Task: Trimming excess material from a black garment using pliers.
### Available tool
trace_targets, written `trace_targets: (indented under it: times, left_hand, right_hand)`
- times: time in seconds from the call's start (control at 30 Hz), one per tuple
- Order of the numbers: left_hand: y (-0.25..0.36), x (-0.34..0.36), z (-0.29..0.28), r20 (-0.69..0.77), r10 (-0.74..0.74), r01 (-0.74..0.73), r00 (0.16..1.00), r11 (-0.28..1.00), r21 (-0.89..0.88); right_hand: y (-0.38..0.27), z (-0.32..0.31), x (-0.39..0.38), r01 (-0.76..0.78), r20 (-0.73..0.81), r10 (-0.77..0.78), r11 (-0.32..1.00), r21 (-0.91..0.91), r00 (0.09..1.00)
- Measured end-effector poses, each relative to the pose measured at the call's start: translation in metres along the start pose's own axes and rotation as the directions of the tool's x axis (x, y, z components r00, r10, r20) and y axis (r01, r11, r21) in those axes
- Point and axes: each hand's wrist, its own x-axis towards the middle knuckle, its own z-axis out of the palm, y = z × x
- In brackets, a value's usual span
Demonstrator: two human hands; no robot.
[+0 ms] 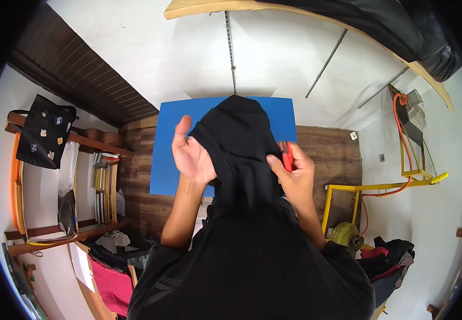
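A piece of black cloth [236, 125], apparently a garment, is held up in front of me above a blue tabletop [175, 149]. My left hand [192, 157] is palm up at the cloth's left edge, its thumb stretched away to the left. The cloth drapes over its other fingers and hides them, and the hand supports it from beneath. At the right edge, my right hand [297, 170] is closed around small red-handled snips [287, 159], their dark tips pointing up and away. Its thumb rests against the cloth.
Left of the table stands a wooden shelf [90, 229] with a black bag [47, 130] hanging over it. At right are a yellow metal frame [343, 188] with an orange hose [408, 154] and a clothes pile [388, 261]. A wooden shelf board [204, 8] crosses overhead.
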Motion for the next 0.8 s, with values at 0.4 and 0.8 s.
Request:
trace_targets:
  times: [0.4,0.8]
  left_hand:
    - [-0.039,-0.011,-0.025,-0.559,-0.015,0.402,0.829,0.710,0.578]
    - [-0.024,-0.003,0.037,-0.592,0.346,0.295,0.728,0.621,0.726]
  right_hand:
    - [-0.003,-0.016,0.028,-0.006,-0.215,0.050,0.979,0.204,0.975]
    - [0.005,-0.022,0.039,-0.001,-0.090,0.010,0.995,0.099,0.996]
